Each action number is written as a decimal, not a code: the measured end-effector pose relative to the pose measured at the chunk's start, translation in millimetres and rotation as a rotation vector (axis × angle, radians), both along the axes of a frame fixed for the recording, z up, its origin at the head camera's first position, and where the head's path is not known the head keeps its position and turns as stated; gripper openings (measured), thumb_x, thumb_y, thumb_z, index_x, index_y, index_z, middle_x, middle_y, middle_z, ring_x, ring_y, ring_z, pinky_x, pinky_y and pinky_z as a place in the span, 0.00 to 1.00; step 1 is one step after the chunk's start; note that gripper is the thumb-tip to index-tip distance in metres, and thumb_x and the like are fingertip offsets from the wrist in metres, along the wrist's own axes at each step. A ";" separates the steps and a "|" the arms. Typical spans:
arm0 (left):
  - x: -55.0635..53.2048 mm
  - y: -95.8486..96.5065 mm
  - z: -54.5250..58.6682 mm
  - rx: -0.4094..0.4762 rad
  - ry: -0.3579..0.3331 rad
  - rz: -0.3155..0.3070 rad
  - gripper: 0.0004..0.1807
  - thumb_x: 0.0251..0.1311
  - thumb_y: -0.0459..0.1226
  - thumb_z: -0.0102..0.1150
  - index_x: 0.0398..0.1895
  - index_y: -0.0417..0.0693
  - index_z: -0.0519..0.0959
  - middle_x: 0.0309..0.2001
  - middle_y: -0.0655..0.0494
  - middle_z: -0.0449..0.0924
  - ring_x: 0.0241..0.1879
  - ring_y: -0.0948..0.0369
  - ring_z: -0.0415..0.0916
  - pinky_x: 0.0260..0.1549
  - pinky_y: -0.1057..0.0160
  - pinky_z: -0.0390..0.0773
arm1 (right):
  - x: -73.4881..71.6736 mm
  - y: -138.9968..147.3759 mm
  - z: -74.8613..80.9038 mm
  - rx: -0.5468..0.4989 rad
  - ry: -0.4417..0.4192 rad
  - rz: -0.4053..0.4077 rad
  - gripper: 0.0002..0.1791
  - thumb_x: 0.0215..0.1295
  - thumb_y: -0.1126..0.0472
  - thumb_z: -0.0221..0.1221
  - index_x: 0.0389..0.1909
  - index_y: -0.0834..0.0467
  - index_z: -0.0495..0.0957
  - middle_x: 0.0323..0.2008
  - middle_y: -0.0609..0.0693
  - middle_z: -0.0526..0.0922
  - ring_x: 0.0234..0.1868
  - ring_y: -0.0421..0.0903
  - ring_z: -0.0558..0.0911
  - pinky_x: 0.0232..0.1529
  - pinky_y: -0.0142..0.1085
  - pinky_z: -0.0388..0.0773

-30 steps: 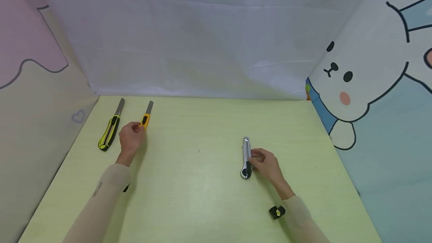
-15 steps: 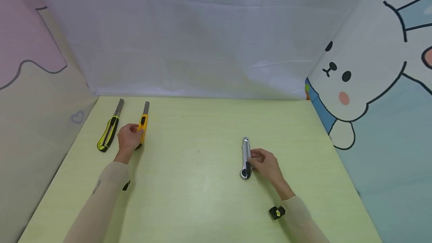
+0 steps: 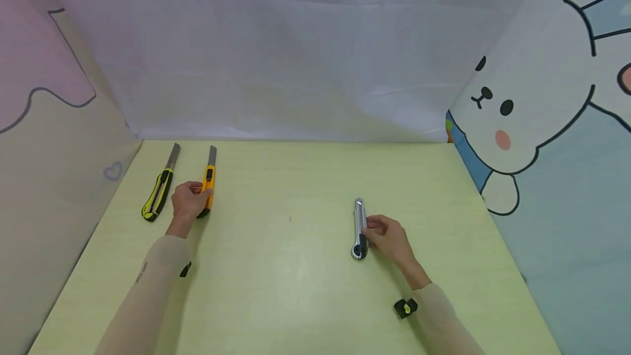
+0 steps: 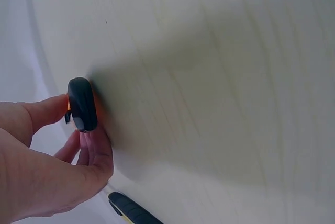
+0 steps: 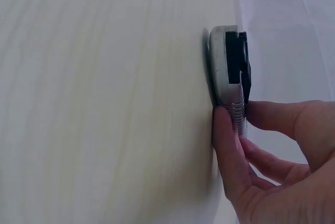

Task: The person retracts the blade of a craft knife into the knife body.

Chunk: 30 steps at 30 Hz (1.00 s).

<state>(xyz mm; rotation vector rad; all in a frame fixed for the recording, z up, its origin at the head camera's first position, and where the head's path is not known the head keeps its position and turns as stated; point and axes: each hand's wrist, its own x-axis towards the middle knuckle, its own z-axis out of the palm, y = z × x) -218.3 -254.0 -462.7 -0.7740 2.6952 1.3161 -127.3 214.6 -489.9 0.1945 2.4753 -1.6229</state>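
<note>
My left hand (image 3: 188, 200) pinches a yellow box cutter (image 3: 209, 179) between thumb and fingers, its grey blade pointing to the table's far edge. In the left wrist view the dark butt end of that yellow cutter (image 4: 82, 104) faces the camera. Left of this hand lies a larger lime-and-black box cutter (image 3: 159, 193), blade extended. My right hand (image 3: 391, 239) grips a silver box cutter (image 3: 360, 221) with a black slider at its near end; no blade shows. The right wrist view has the thumb and fingers on either side of the silver cutter (image 5: 222, 67).
The pale yellow-green table (image 3: 286, 278) spreads between and around the hands. A white cloth (image 3: 276, 70) hangs behind its far edge. Printed cloths flank both sides, with a rabbit (image 3: 537, 103) on the right. A small black object (image 3: 406, 308) sits by the right cuff.
My left hand has brought the yellow cutter slightly left and straighter, and more of its handle now shows. My right hand stays on the silver cutter.
</note>
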 end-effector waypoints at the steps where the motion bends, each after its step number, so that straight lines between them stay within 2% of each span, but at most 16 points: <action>1: -0.4 -0.2 -0.2 -0.003 -0.003 -0.001 0.25 0.75 0.37 0.62 0.67 0.27 0.75 0.60 0.31 0.78 0.54 0.41 0.81 0.32 0.70 0.79 | -0.1 -0.1 0.3 0.000 0.000 0.001 0.19 0.71 0.71 0.66 0.59 0.73 0.79 0.51 0.69 0.86 0.45 0.55 0.89 0.39 0.40 0.90; 10: -1.8 -1.3 2.4 -0.007 -0.026 -0.020 0.26 0.73 0.37 0.65 0.65 0.24 0.76 0.56 0.30 0.80 0.49 0.44 0.83 0.26 0.71 0.77 | -0.9 -0.5 -0.1 0.024 0.005 0.010 0.19 0.71 0.70 0.66 0.59 0.73 0.79 0.51 0.69 0.86 0.46 0.56 0.89 0.40 0.41 0.90; 13: -2.6 -0.9 3.4 0.002 -0.050 -0.014 0.26 0.73 0.37 0.65 0.66 0.25 0.76 0.59 0.29 0.80 0.52 0.41 0.83 0.30 0.67 0.80 | -1.3 -0.2 -1.1 0.021 0.008 0.015 0.19 0.71 0.70 0.67 0.59 0.74 0.79 0.51 0.69 0.86 0.46 0.57 0.89 0.40 0.41 0.90; 18: -4.2 -2.2 4.1 0.024 -0.090 -0.024 0.25 0.76 0.37 0.60 0.68 0.27 0.75 0.63 0.29 0.77 0.56 0.41 0.82 0.43 0.58 0.84 | -1.5 -0.3 -0.2 0.017 0.007 0.021 0.19 0.71 0.71 0.66 0.59 0.74 0.79 0.51 0.69 0.85 0.45 0.56 0.88 0.39 0.42 0.90; 24: -4.9 -5.8 5.0 0.032 -0.142 -0.061 0.25 0.78 0.37 0.54 0.69 0.27 0.74 0.66 0.28 0.74 0.60 0.40 0.78 0.58 0.46 0.81 | -1.8 -0.1 0.9 0.021 -0.002 0.023 0.20 0.71 0.71 0.66 0.61 0.73 0.78 0.54 0.69 0.85 0.46 0.56 0.89 0.40 0.40 0.90; 27: -4.8 -7.2 4.8 0.046 -0.159 -0.051 0.25 0.78 0.38 0.55 0.70 0.28 0.73 0.67 0.28 0.74 0.61 0.41 0.77 0.61 0.45 0.80 | -2.1 -0.2 0.7 0.011 -0.005 0.025 0.20 0.72 0.70 0.66 0.61 0.72 0.78 0.55 0.70 0.84 0.47 0.56 0.89 0.40 0.40 0.90; 30: -3.8 -8.2 5.9 0.051 -0.173 -0.032 0.25 0.77 0.38 0.56 0.70 0.30 0.74 0.67 0.30 0.75 0.60 0.43 0.77 0.58 0.49 0.81 | -2.2 -0.2 0.9 -0.002 -0.011 0.024 0.20 0.72 0.71 0.65 0.61 0.72 0.78 0.56 0.69 0.84 0.47 0.56 0.89 0.40 0.39 0.90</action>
